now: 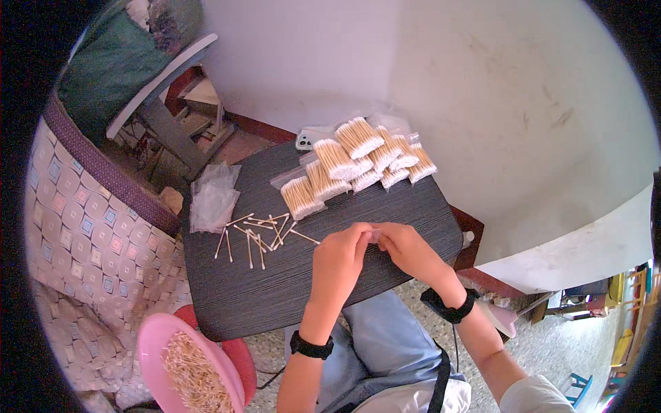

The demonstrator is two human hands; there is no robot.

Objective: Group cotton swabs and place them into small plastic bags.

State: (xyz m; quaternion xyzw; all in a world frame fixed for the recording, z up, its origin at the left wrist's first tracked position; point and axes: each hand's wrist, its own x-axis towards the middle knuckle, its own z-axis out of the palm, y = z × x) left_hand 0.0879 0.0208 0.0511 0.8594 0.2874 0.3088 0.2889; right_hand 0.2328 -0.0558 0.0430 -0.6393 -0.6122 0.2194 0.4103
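My left hand [337, 256] and my right hand [412, 252] meet over the near part of the dark table [255, 303]. Both are closed, fingertips pinching a small clear plastic bag [375, 236]; the hands hide most of it, and its contents cannot be made out. Just beyond them, filled bags of cotton swabs [337, 160] are piled up, their white tips showing. Several loose cotton swabs [256, 237] lie scattered left of my left hand, one reaching close to it. Farther left rests a stack of flat, clear plastic bags [214, 199].
A pink basin [153, 344] full of loose swabs stands at the lower left, by a red stool [246, 365]. Behind the bag pile lies a phone [303, 142]. A pale wall [441, 69] rises past the table's far edge; a patterned cloth [103, 227] hangs at left.
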